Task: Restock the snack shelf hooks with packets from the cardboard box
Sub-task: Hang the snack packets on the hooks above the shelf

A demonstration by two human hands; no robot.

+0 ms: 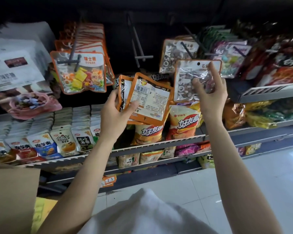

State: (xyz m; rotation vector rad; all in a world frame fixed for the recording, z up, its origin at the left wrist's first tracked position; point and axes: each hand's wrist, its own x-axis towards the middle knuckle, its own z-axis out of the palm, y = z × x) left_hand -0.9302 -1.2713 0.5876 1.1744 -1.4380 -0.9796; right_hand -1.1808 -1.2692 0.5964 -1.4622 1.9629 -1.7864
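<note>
My left hand [116, 114] grips a small stack of orange-edged snack packets [147, 98], held upside down with their white back labels facing me. My right hand [210, 88] pinches a single clear orange-edged packet of brown sweets [186, 81], lifted upright just below the hook [187, 48] that carries a matching packet [172, 54]. An empty grey hook [139, 48] juts out between the hands. The cardboard box [12, 196] shows at the lower left, its flap towards me.
A full hook of orange sugar-candy packets [81, 71] hangs to the left. More mixed packets [233, 54] hang on the right. Crisp bags [184, 122] and rows of small packets [61, 141] fill the shelf below. White floor tiles [243, 179] lie lower right.
</note>
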